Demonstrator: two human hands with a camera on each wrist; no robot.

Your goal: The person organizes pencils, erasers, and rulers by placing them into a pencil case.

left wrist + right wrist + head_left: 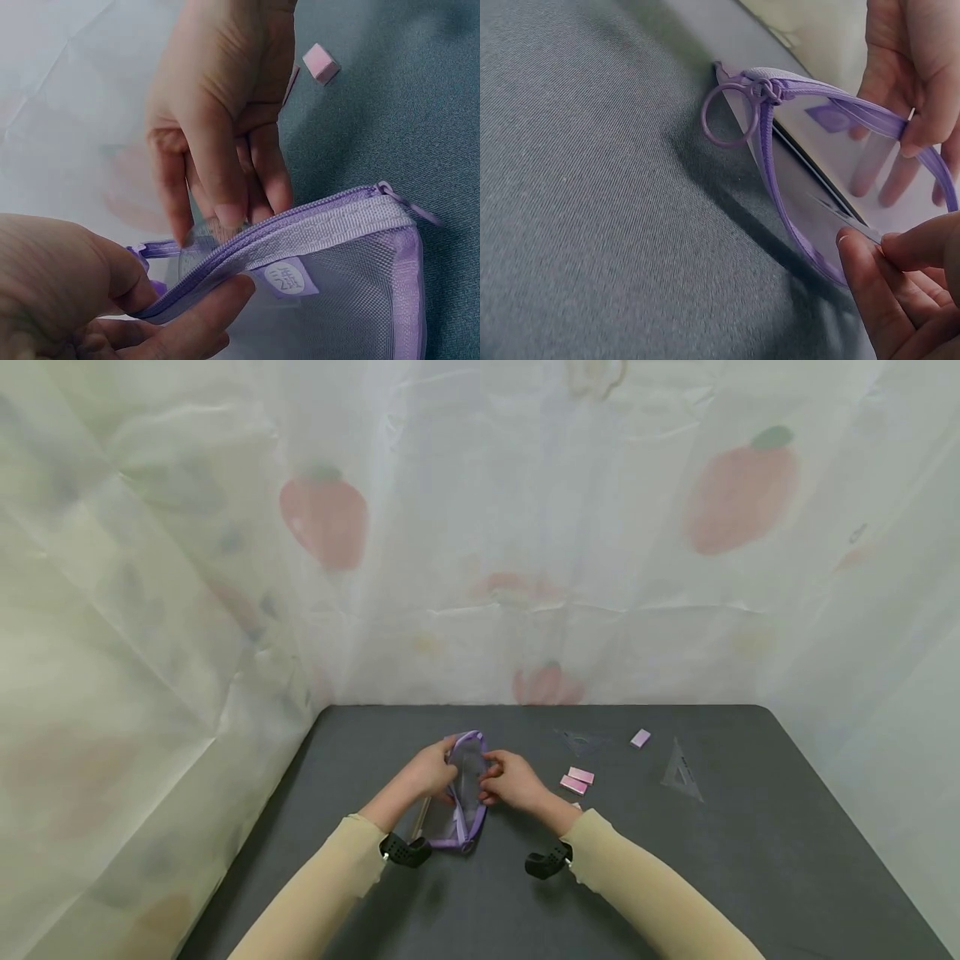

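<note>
Left hand pinches the near rim of a purple mesh pouch standing open on the table; right hand pinches something clear inside its mouth, too thin to identify. Pink erasers and faint transparent set squares lie rightward.

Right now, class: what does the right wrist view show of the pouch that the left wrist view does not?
Only the right wrist view shows the zip's ring pull at the end of the open zip, and a clear flat piece pinched by the right hand. Only the left wrist view shows the mesh side with its label and a pink eraser on the table. Both show the purple pouch held by both hands, the left hand gripping its rim.
</note>
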